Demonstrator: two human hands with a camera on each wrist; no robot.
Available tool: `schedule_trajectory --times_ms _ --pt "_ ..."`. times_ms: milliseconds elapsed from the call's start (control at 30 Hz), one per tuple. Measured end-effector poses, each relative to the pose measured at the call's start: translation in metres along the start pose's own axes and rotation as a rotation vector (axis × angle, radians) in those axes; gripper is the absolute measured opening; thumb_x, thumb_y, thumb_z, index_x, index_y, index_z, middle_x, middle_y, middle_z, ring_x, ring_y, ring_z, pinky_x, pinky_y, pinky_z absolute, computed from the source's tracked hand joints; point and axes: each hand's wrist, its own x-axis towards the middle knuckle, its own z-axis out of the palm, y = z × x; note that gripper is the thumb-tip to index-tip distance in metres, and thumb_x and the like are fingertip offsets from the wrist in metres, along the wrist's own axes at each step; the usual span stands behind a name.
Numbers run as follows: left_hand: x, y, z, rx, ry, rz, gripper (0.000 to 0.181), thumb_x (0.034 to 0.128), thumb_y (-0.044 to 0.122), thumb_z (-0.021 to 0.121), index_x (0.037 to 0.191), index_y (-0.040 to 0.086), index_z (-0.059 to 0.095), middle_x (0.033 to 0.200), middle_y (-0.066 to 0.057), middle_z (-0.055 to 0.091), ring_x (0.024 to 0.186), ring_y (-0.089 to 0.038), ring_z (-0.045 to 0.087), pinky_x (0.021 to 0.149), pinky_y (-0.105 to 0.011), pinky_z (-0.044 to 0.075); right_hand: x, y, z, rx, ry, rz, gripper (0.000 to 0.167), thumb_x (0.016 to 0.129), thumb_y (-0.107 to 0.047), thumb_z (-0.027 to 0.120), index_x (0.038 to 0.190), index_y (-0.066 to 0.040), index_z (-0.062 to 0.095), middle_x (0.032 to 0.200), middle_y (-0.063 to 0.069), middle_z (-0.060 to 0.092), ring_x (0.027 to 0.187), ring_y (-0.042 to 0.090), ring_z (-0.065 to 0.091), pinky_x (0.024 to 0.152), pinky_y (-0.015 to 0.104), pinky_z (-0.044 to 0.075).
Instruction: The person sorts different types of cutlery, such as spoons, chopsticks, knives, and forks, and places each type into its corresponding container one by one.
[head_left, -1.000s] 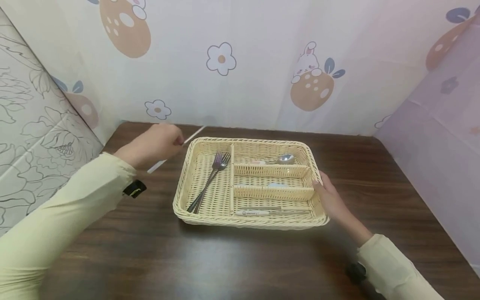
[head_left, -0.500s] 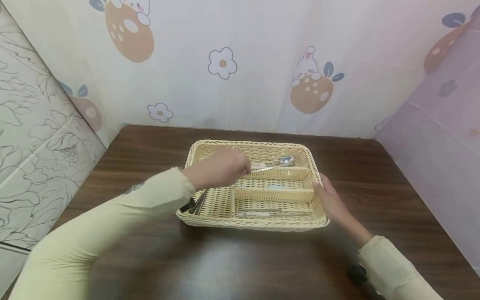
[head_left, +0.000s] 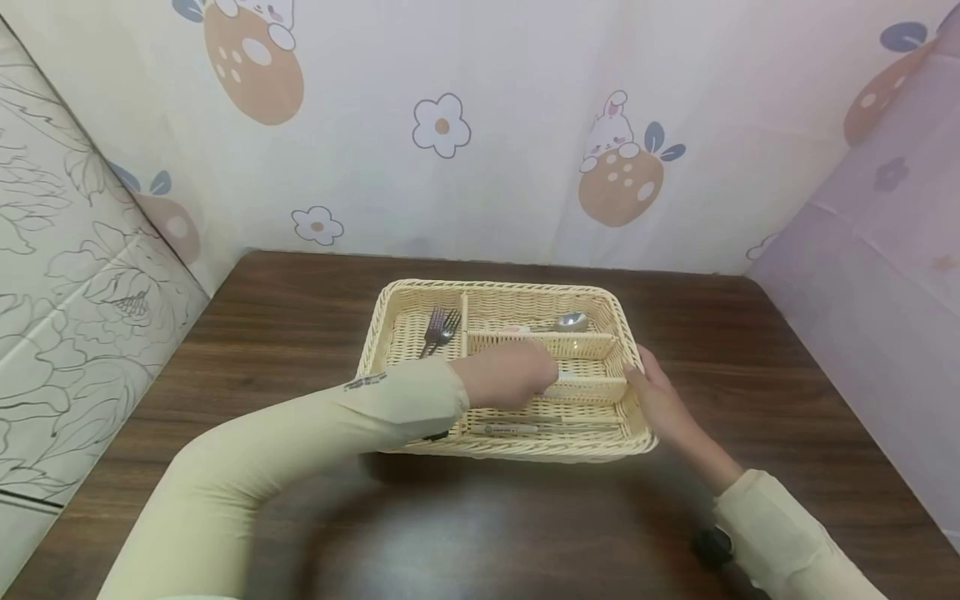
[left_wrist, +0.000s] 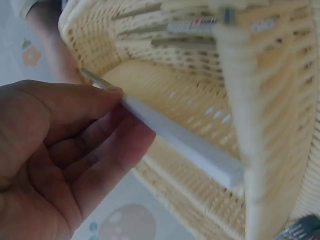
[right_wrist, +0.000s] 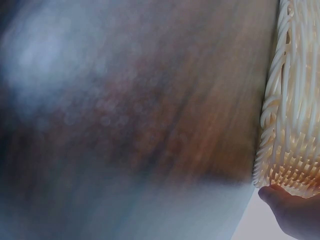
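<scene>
A cream wicker cutlery basket (head_left: 525, 287) with several compartments sits on the table. My left hand (head_left: 510, 375) pinches a white-handled chopstick (left_wrist: 180, 140) between thumb and fingers, low over the middle right compartment. Its thin metal end points toward the basket's right side; in the head view my hand hides most of it. My right hand (head_left: 660, 404) grips the basket's right end, thumb on the rim. Forks (head_left: 442, 327) lie in the left compartment, partly covered by my left arm. A spoon (head_left: 572, 322) rests in the back compartment.
Slim metal pieces and a white printed handle (head_left: 507, 429) lie in the front compartment. Low woven dividers (head_left: 577, 343) separate the compartments. The dark wood table (head_left: 750, 375) meets a patterned wall covering (head_left: 510, 183) behind and at both sides.
My left hand has moved right with the chopstick, from beside the basket's left end, across the left compartment, into the middle right compartment. My right hand has stayed on the basket.
</scene>
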Motion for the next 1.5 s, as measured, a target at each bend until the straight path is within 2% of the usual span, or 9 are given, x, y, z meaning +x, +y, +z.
schedule_trajectory --times_ms 100,200,367,467,867,1067,1333,1433,1500 --pt "0.006 0.004 0.007 0.074 -0.003 0.040 0.015 0.0818 -0.005 0.064 0.088 0.009 0.066 0.075 0.005 0.056 0.069 -0.009 0.050 0.065 -0.017 0.044 0.000 0.000 -0.001 -0.003 -0.002 -0.007 0.055 0.105 -0.027 0.022 0.151 -0.006 -0.001 0.141 0.034 0.027 0.108 0.040 0.053 0.082 0.042 0.051" --pt "0.011 0.007 0.012 0.132 0.008 0.074 0.013 0.0858 0.000 0.063 0.090 0.011 0.067 0.079 0.004 0.059 0.072 -0.009 0.052 0.066 -0.017 0.044 0.000 -0.001 -0.001 -0.015 -0.003 -0.009 0.056 0.105 -0.028 0.022 0.151 -0.007 -0.001 0.142 0.034 0.027 0.107 0.040 0.054 0.082 0.043 0.051" --pt "0.019 0.011 0.017 0.183 0.019 0.101 0.010 0.0898 0.005 0.061 0.093 0.011 0.069 0.083 0.003 0.064 0.072 -0.008 0.054 0.065 -0.017 0.045 0.000 -0.001 -0.002 -0.021 0.000 -0.022 0.056 0.105 -0.029 0.023 0.151 -0.006 0.001 0.140 0.034 0.028 0.105 0.040 0.056 0.080 0.043 0.052" --pt "0.024 0.010 0.021 0.189 0.016 0.097 0.009 0.0912 0.009 0.061 0.094 0.011 0.069 0.084 0.003 0.064 0.073 -0.009 0.055 0.065 -0.018 0.046 0.000 -0.001 -0.001 -0.014 0.002 -0.029 0.056 0.105 -0.028 0.023 0.151 -0.005 0.001 0.138 0.034 0.030 0.103 0.039 0.056 0.079 0.042 0.052" --pt "0.035 0.012 0.026 0.215 0.016 0.075 0.013 0.0899 0.006 0.060 0.094 0.014 0.070 0.090 0.002 0.067 0.080 -0.011 0.060 0.070 -0.020 0.047 0.000 -0.003 -0.004 0.030 -0.008 -0.019 0.056 0.105 -0.027 0.023 0.152 -0.008 -0.002 0.135 0.036 0.032 0.095 0.037 0.061 0.074 0.042 0.054" --pt "0.037 0.015 0.026 0.252 0.014 0.060 0.014 0.0908 0.007 0.059 0.094 0.015 0.071 0.091 0.003 0.067 0.081 -0.010 0.060 0.069 -0.019 0.048 0.000 -0.002 -0.006 0.010 -0.007 -0.010 0.056 0.105 -0.027 0.022 0.152 -0.008 -0.003 0.137 0.036 0.030 0.098 0.038 0.060 0.076 0.044 0.054" --pt "0.038 0.013 0.028 0.196 0.010 0.048 0.012 0.0905 0.007 0.060 0.093 0.014 0.070 0.090 0.002 0.067 0.080 -0.011 0.060 0.068 -0.021 0.049 -0.001 0.000 -0.005 0.016 -0.006 -0.007 0.056 0.105 -0.027 0.023 0.152 -0.008 -0.002 0.137 0.036 0.030 0.099 0.038 0.059 0.077 0.043 0.053" --pt "0.030 0.009 0.024 0.098 0.009 0.029 0.012 0.0893 0.003 0.060 0.091 0.012 0.068 0.083 0.003 0.063 0.075 -0.010 0.056 0.067 -0.019 0.046 0.000 0.001 -0.003 0.038 -0.013 -0.011 0.056 0.105 -0.026 0.023 0.151 -0.007 -0.001 0.135 0.036 0.031 0.098 0.037 0.060 0.075 0.043 0.054" --pt "0.020 0.005 0.017 -0.031 0.000 -0.009 0.013 0.0884 -0.002 0.059 0.091 0.009 0.065 0.079 0.003 0.059 0.071 -0.010 0.052 0.065 -0.018 0.045 0.000 0.002 -0.002 0.038 -0.012 -0.010 0.056 0.105 -0.026 0.024 0.151 -0.006 0.000 0.134 0.036 0.032 0.097 0.036 0.060 0.075 0.042 0.054"
